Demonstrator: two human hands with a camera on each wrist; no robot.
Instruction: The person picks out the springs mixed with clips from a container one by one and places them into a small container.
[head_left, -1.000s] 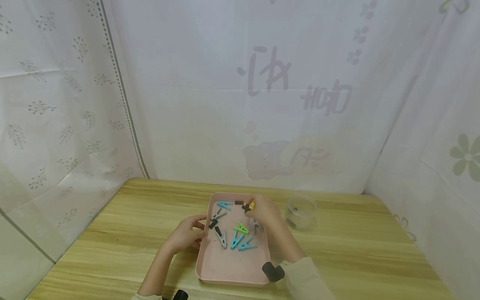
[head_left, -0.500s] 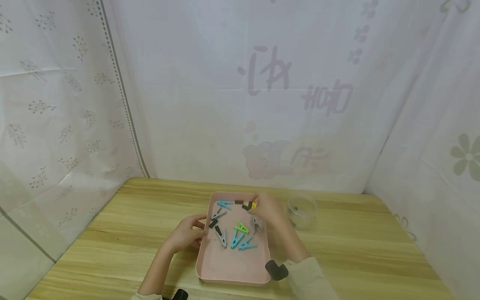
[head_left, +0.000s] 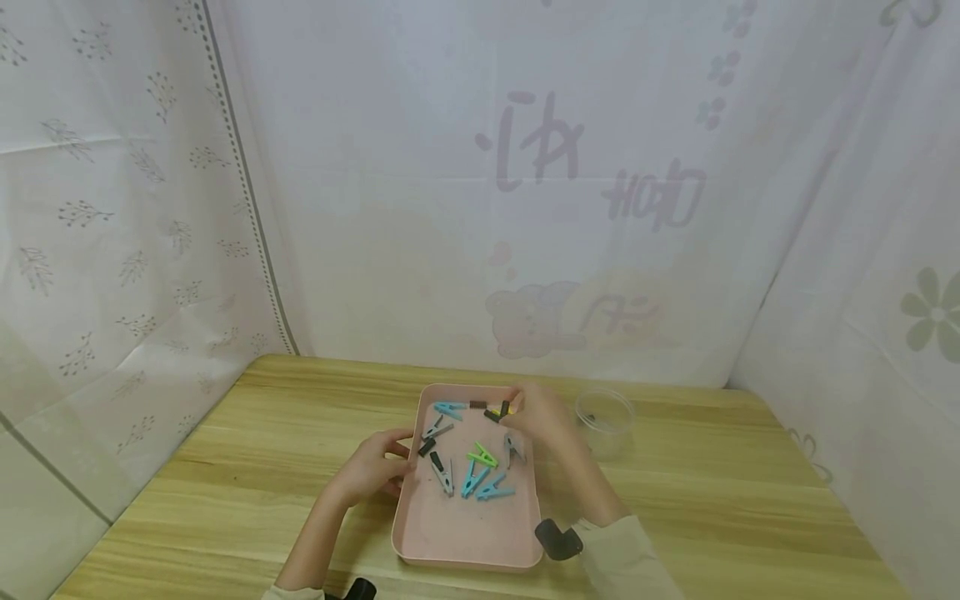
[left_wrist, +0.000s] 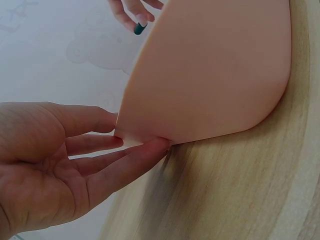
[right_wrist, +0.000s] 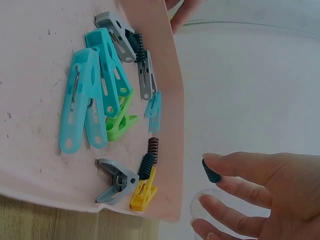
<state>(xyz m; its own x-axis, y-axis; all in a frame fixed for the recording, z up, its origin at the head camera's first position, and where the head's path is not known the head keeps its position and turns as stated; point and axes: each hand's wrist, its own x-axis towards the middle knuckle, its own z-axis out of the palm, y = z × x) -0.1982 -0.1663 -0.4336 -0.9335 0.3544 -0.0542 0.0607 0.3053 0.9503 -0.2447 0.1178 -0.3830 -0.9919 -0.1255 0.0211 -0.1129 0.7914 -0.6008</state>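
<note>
Sorting of small parts from the shallow pink plastic tray [head_left: 465, 525], taken as the landmark. My left hand [head_left: 372, 467] rests against the tray's left rim with fingers [left_wrist: 127, 167] nearly straight, steadying it without curling round it. My right hand [head_left: 542, 417], above the tray's far right corner, pinches a short dark green coil spring [right_wrist: 210, 170] between thumb and forefinger, the other fingers loosely spread. The clear round plastic jar [head_left: 604, 419] stands on the wooden tabletop [head_left: 225, 467] just right of the tray; something dark shows inside it, too small to identify. Inside the tray lie the turquoise clothespins [right_wrist: 90, 107], a lime green clothespin [right_wrist: 120, 122], grey clothespins [right_wrist: 117, 37], a yellow clothespin [right_wrist: 142, 195] and a brown coil spring [right_wrist: 153, 149]. I judge the work to be at an early stage: one spring is lifted clear, while most pieces are in the tray.
</note>
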